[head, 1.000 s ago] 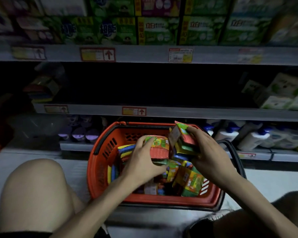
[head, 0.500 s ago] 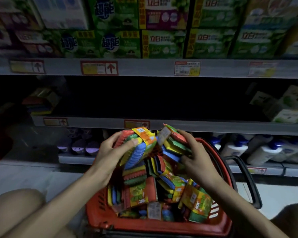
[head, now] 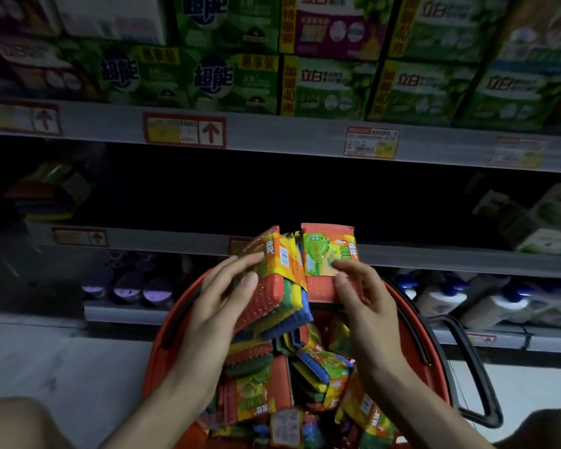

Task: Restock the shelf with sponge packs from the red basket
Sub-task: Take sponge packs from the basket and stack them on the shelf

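On my feed, the left hand (head: 219, 306) grips a layered sponge pack (head: 272, 286) by its left side. The fingers lie along its orange face and are slightly blurred. The right hand (head: 365, 301) pinches a second sponge pack (head: 329, 254) near its lower edge, fingertips on the green and orange label, which faces me upright. The 2 packs touch side by side and are raised above the red basket (head: 154, 371), level with the front edge of the middle shelf (head: 434, 256). More sponge packs (head: 308, 377) lie heaped in the basket at mixed angles. The basket sits on the floor between the person's knees. Behind the middle shelf edge the bay is too dark for me to read. Green boxes (head: 331, 89) fill the upper shelf above a red arrow tag (head: 183, 131), and white bottles (head: 450, 296) stand on the lowest shelf at right.
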`<state>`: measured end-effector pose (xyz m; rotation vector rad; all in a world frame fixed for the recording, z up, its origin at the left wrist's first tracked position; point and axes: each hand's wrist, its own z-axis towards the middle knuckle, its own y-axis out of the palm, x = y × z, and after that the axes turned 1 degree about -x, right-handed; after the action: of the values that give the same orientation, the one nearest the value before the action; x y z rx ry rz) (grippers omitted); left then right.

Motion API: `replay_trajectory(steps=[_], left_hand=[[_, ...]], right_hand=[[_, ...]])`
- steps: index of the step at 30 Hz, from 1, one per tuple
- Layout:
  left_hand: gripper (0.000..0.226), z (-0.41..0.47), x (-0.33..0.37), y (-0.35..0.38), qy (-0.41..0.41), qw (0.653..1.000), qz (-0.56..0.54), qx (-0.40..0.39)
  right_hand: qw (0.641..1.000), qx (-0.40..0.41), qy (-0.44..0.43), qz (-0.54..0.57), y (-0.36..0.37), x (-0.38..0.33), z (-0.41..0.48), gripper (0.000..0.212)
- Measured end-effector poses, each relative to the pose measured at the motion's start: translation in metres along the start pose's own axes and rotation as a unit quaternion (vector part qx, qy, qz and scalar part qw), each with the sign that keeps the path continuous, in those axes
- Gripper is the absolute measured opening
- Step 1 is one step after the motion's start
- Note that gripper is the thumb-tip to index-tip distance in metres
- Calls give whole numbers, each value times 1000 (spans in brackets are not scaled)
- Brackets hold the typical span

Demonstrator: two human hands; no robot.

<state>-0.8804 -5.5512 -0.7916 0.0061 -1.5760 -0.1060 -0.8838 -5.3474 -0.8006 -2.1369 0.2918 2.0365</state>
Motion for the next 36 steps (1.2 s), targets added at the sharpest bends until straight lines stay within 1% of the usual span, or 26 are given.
replay_trajectory(steps=[1, 2, 3, 5, 6, 8, 9, 11, 14, 16, 18, 21, 22, 24, 29, 30, 32, 34, 36], left_hand=[[43, 3, 0, -1, -2, 1000, -7, 10], [44, 6, -1, -1, -5, 1000, -20, 14], [52, 9, -1, -2, -14, 999, -43, 20], [71, 14, 1, -3, -48, 994, -100, 22], [71, 15, 3, -2, -66, 990, -120, 12], [48, 14, 5, 1, -100, 984, -150, -10], [41, 13, 4, 2, -113, 980, -161, -12], [38, 9, -2, 2, -133, 975, -178, -11], [47, 1, -3, 2, -160, 965, -205, -16], [47, -2, 0, -1, -146, 967, -207, -15], [47, -3, 2, -8, -120, 973, -196, 0], [49, 0, 5, -25, -92, 975, -198, 47], [49, 1, 5, -32, -87, 973, -205, 65], [49, 3, 7, -46, -75, 970, -208, 99], [47, 4, 12, -76, -28, 972, -182, 145], [46, 3, 12, -80, -19, 973, -173, 153], [43, 2, 11, -88, -6, 976, -144, 164], [42, 1, 9, -95, -8, 979, -117, 168], [42, 2, 8, -103, -16, 979, -108, 175]], right_hand=[[1000, 2, -3, 17, 2, -2, 1, 24], [1000, 4, -4, 30, 2, -4, 2, 29], [999, 9, -3, 39, 1, -5, 3, 36], [998, 15, 10, 54, -1, -8, 5, 57], [998, 12, 22, 56, -1, -10, 5, 67], [998, 1, 50, 36, 1, -9, 4, 78], [998, -4, 62, 22, 2, -8, 2, 81], [997, -10, 74, 8, 3, -4, 0, 79], [996, -42, 76, -5, 5, -5, -2, 58], [995, -50, 81, 1, 7, -7, -4, 54], [997, -36, 66, 4, 7, -13, -6, 56], [998, -22, -22, -61, 0, -25, -6, 80], [995, -24, -47, -89, -3, -28, -5, 83], [989, -43, -79, -119, -6, -35, -5, 78], [976, -107, -109, -154, 6, -37, -13, 68], [974, -117, -115, -157, 11, -36, -15, 68], [965, -136, -126, -183, 22, -35, -18, 73], [951, -159, -141, -222, 35, -34, -19, 75], [937, -177, -162, -254, 49, -33, -18, 68]])
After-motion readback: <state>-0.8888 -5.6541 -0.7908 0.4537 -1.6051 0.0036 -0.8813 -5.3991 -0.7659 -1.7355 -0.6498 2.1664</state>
